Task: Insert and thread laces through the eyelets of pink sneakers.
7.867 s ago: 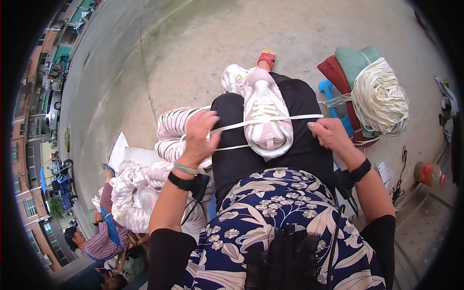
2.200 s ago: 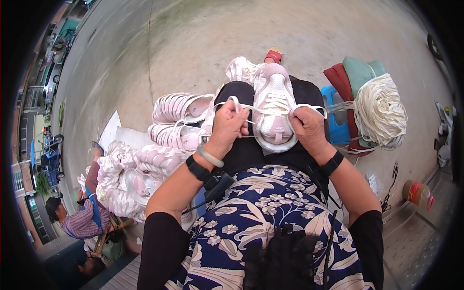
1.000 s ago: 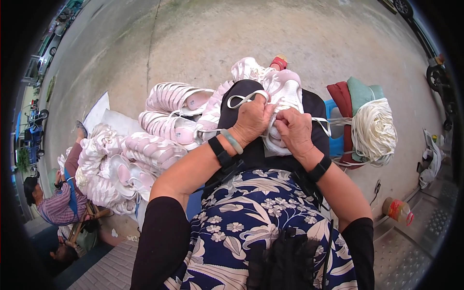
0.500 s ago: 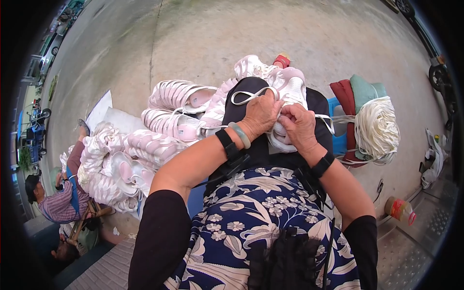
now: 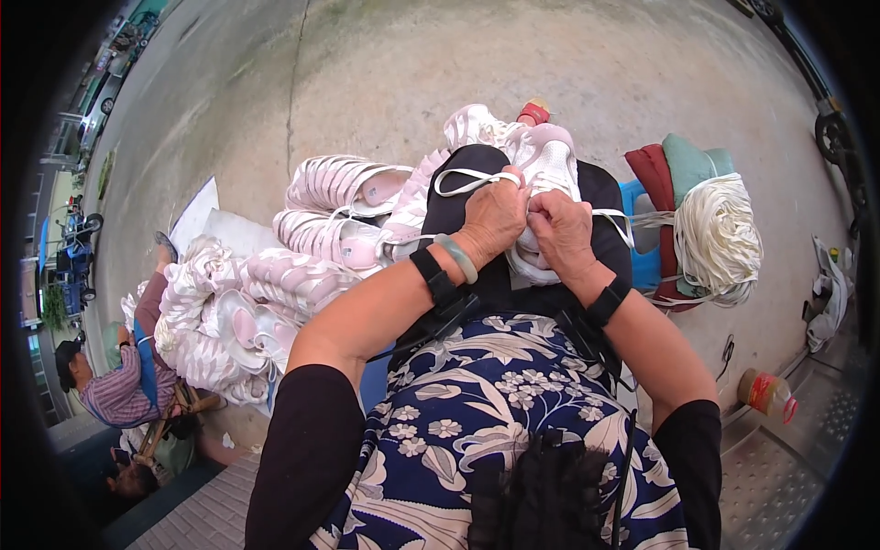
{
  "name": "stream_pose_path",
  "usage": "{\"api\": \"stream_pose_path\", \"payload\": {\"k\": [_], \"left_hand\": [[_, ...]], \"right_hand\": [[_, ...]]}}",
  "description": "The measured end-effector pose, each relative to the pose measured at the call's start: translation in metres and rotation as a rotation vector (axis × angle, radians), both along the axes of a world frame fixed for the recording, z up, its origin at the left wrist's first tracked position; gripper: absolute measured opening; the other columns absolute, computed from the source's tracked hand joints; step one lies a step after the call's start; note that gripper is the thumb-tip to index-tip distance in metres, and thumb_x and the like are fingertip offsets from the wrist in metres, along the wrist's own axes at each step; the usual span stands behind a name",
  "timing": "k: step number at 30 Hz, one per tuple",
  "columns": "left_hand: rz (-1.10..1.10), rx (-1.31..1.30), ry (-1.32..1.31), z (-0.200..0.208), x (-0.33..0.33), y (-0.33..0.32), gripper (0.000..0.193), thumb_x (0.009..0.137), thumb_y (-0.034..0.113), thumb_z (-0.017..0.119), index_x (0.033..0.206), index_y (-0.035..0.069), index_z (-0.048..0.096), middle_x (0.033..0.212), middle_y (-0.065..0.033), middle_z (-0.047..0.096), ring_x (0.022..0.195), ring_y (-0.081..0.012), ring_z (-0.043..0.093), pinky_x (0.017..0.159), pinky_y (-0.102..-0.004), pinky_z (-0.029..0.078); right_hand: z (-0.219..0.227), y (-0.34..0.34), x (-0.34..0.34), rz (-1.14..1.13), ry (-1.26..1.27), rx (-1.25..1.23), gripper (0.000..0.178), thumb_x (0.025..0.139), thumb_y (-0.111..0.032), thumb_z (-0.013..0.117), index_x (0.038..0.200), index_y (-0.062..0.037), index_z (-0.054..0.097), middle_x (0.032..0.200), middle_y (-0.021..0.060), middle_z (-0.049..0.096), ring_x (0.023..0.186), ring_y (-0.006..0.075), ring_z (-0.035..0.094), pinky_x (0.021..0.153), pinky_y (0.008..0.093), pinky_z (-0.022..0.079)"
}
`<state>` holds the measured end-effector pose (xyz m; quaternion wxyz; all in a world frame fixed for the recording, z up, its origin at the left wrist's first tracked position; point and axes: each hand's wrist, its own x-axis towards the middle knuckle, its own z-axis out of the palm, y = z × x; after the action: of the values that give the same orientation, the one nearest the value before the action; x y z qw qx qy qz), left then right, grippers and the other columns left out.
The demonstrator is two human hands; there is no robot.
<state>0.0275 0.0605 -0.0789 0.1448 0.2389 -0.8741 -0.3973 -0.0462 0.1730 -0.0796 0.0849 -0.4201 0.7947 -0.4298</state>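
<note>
A white and pale pink sneaker [image 5: 552, 156] rests on my lap between my thighs, toe pointing away from me. My left hand [image 5: 495, 218] is closed at the lacing area, pinching a white shoelace [image 5: 456, 173] that loops out over my left thigh. Close beside it, my right hand [image 5: 563, 233] is closed with thumb and fingers pressed together on the lace over the shoe's opening. Another stretch of lace runs out to the right of this hand. Both hands cover the shoe's tongue and upper eyelets.
Stacked white and pink sneakers [image 5: 316, 243] lie to my left. At my right, a thick bundle of white laces [image 5: 720, 238] hangs by red and green cloth on a blue stool [image 5: 645, 246]. A plastic bottle [image 5: 766, 394] lies farther right. Another person [image 5: 128, 385] sits at far left.
My right hand has turned, its fingers curling in closer at the shoe's lacing. The left hand stays nearly in place, its thumb now raised along the lace. The view has shifted slightly.
</note>
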Motion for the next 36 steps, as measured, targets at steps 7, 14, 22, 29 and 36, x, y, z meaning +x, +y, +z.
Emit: {"api": "stream_pose_path", "payload": {"k": [7, 14, 22, 29, 36], "left_hand": [[0.035, 0.105, 0.181, -0.002, 0.007, -0.002, 0.021, 0.089, 0.021, 0.047, 0.084, 0.001, 0.053, 0.064, -0.0139, 0.057, 0.058, -0.0233, 0.059, 0.054, -0.034, 0.045], [0.119, 0.591, 0.084, -0.001, 0.013, -0.002, 0.023, 0.09, 0.023, 0.047, 0.08, 0.003, 0.054, 0.058, -0.0005, 0.053, 0.043, -0.0054, 0.047, 0.038, -0.0191, 0.037], [0.139, 0.48, 0.183, -0.012, 0.013, 0.001, 0.013, 0.088, 0.015, 0.052, 0.082, 0.003, 0.053, 0.059, -0.0006, 0.052, 0.044, -0.0051, 0.047, 0.039, -0.0196, 0.039], [0.135, 0.551, 0.164, -0.004, 0.017, -0.001, 0.015, 0.089, 0.016, 0.05, 0.082, 0.003, 0.054, 0.061, -0.002, 0.055, 0.043, -0.0064, 0.048, 0.038, -0.0191, 0.038], [0.179, 0.713, 0.129, 0.011, 0.021, -0.008, 0.024, 0.09, 0.022, 0.047, 0.081, 0.001, 0.054, 0.062, -0.0051, 0.056, 0.042, -0.0081, 0.05, 0.035, -0.0196, 0.037]], "right_hand": [[0.028, 0.004, 0.002, 0.083, 0.416, 0.33, 0.004, 0.073, -0.011, 0.054, 0.071, -0.0084, 0.055, 0.073, 0.009, 0.058, 0.069, 0.028, 0.055, 0.063, 0.039, 0.033], [0.028, 0.03, -0.005, 0.111, 0.153, 0.218, 0.005, 0.073, -0.013, 0.056, 0.072, -0.0083, 0.058, 0.074, 0.0094, 0.059, 0.069, 0.0274, 0.057, 0.063, 0.0386, 0.035], [0.009, 0.017, 0.005, 0.05, 0.203, 0.035, 0.007, 0.071, -0.016, 0.061, 0.071, -0.0094, 0.059, 0.071, 0.0067, 0.057, 0.069, 0.0246, 0.055, 0.064, 0.0374, 0.035], [0.002, 0.003, 0.017, -0.052, 0.387, 0.106, 0.008, 0.073, -0.016, 0.055, 0.074, -0.0081, 0.059, 0.073, 0.0082, 0.057, 0.071, 0.026, 0.055, 0.068, 0.0389, 0.033], [0.028, 0.001, 0.008, 0.043, 0.312, 0.391, 0.012, 0.071, -0.014, 0.053, 0.071, -0.0056, 0.061, 0.07, 0.0128, 0.061, 0.067, 0.0288, 0.059, 0.066, 0.0404, 0.033]]}}
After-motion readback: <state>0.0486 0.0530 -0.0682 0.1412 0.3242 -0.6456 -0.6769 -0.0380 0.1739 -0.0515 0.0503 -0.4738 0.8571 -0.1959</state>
